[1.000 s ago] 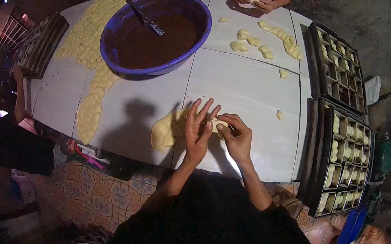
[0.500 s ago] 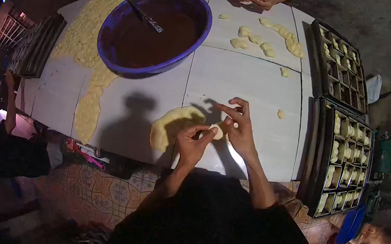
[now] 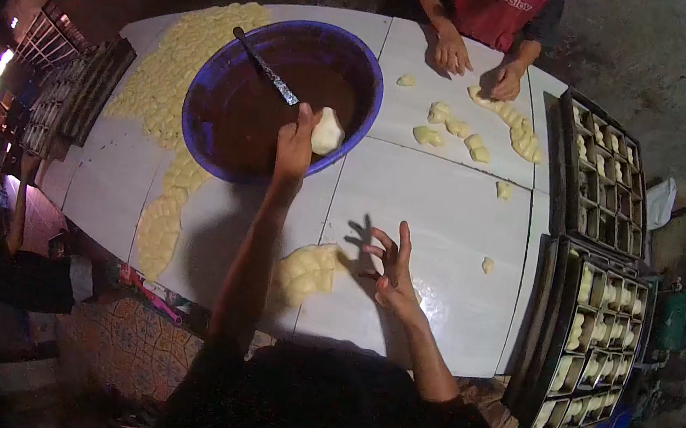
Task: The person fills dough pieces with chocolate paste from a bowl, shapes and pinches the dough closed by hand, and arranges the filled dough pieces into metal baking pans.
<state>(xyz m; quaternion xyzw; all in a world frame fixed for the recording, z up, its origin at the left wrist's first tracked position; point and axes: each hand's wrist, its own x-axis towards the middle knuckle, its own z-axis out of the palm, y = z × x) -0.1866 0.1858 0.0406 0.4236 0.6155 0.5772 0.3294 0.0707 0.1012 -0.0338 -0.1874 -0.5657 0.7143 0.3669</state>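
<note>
My left hand (image 3: 295,145) reaches over the near right rim of a blue basin (image 3: 361,140), its fingers closed on a flattened piece of pale dough (image 3: 328,132). Brown paste (image 3: 244,110) lies in the basin, and a dark-handled spatula (image 3: 268,68) rests across it. Above the white tabletop, my right hand (image 3: 394,274) is open, fingers spread and holding nothing. Left of it on the table is a patch of dough pieces (image 3: 307,272) set close together.
Many dough pieces (image 3: 162,78) cover the table's left side. A co-worker's hands (image 3: 483,68) are near several twisted dough pieces (image 3: 514,128) at the far side. Divided metal trays (image 3: 604,170) holding dough stand along the right. More trays (image 3: 81,97) are at left.
My left hand has moved forward and left to the basin with the dough piece, away from my right hand. My right hand's fingers have spread. The co-worker's hands have separated and lowered toward the dough.
</note>
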